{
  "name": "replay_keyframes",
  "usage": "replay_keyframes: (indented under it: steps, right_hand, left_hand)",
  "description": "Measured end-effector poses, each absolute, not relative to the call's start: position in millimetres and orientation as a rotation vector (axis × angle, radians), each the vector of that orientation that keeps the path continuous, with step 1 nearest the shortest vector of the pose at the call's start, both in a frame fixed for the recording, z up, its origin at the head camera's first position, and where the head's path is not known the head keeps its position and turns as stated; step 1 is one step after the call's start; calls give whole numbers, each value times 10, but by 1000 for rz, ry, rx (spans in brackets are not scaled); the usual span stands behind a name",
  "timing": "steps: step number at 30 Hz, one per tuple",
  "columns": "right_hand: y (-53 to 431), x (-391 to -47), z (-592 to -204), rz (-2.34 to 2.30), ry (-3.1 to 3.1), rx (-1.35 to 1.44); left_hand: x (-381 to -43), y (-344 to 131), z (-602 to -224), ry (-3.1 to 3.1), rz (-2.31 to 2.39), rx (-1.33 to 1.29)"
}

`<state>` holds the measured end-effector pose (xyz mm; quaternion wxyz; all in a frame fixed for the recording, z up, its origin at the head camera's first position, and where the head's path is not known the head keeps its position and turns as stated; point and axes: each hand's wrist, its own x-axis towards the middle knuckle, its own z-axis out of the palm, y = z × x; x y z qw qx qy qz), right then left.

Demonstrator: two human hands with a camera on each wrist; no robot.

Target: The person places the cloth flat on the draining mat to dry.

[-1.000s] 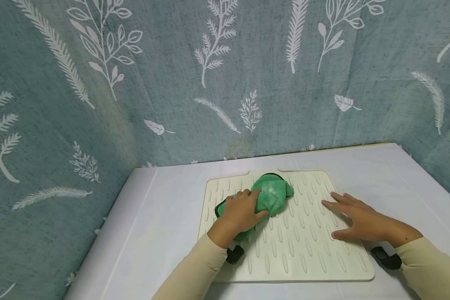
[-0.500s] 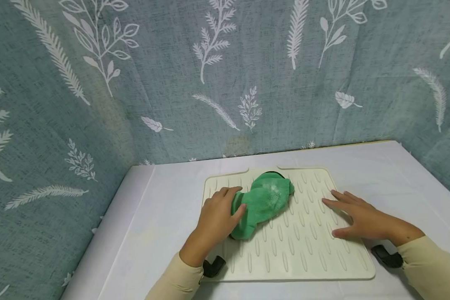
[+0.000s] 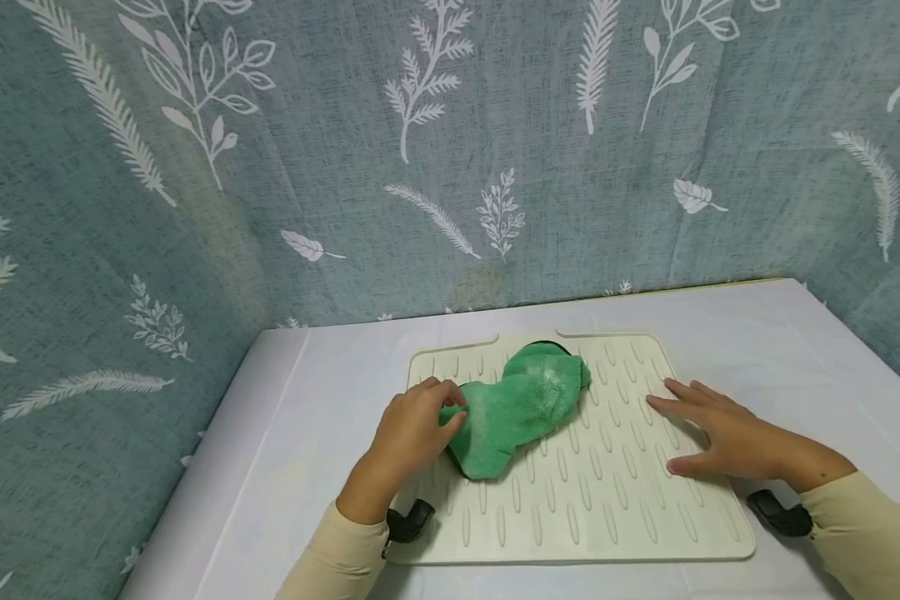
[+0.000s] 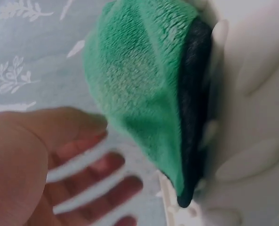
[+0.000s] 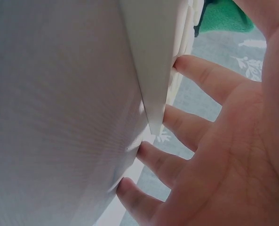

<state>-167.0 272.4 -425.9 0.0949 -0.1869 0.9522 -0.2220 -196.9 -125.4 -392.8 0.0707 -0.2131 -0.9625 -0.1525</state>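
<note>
A crumpled green cloth with a dark edge lies across the left half of a cream ribbed mat. My left hand is at the cloth's left end, fingers loosely bent. In the left wrist view its thumb tip overlaps the cloth's side, while the other fingers are spread apart below with no cloth between them. My right hand rests at the mat's right edge with fingers spread. In the right wrist view, fingertips touch the mat's rim, and others reach the white surface beside it.
The mat lies on a white-covered table. Blue-grey fabric printed with white leaves hangs behind and along both sides. A dark device sits at my left wrist, and another dark device at the right.
My left hand has slid left off the top of the cloth to its left end, uncovering its middle. That end looks more spread out. The right hand has stayed at the mat's edge.
</note>
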Motion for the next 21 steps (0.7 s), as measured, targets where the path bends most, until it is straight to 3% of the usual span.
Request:
replay_keyframes:
  steps: [7, 21]
  right_hand:
    - [2746, -1671, -4259, -662, 2822, -537]
    - [2733, -1669, -4265, -664, 2809, -538]
  left_hand:
    - [-2001, -1261, -3918, -2991, -538, -871]
    - [-1960, -1340, -3957, -3076, -457, -883]
